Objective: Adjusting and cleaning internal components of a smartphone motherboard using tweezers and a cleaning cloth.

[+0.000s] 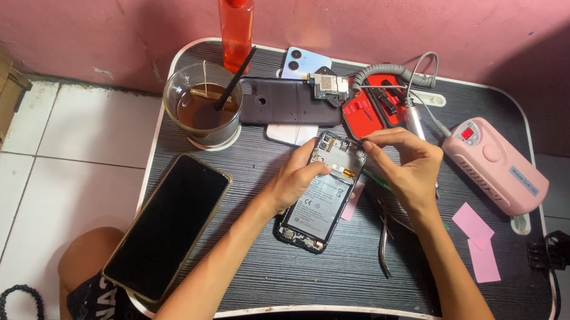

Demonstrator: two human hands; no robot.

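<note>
**Head view: both hands on an opened smartphone at the table's middle**

Left hand point(294, 181): forearm comes up from the lower edge, wrist bent inward. Fingers curled around the left long edge of the opened smartphone point(321, 192), thumb over its face; a closed steadying hold.

Right hand point(407, 166): forearm enters from lower right, wrist arched above the table point(357, 281). Thumb and forefinger pinched together at the phone's upper right corner. Whether something small sits in the pinch cannot be told; too small to see.

Opened smartphone: back cover off, lying roughly upright in the frame with a slight tilt, at the centre of the dark table. Large pale battery fills the middle; circuit board and camera section at the top, a small board at the bottom end.

Surroundings:
- second smartphone point(168, 225), dark screen up, lower left, overhanging the table's front edge.
- glass of brown drink point(202, 105) with a black straw, upper left; orange spray bottle point(236, 16) behind it.
- black back cover point(289, 103) above the hands, a light blue phone point(304, 60) beyond it.
- red tool case point(374, 106), open, just above the right hand.
- pink powered unit point(496, 166) at right, grey coiled cord running from it.
- tweezers point(384, 233) just right of the opened phone.
- pink paper slips point(478, 239) near the right forearm.
</note>
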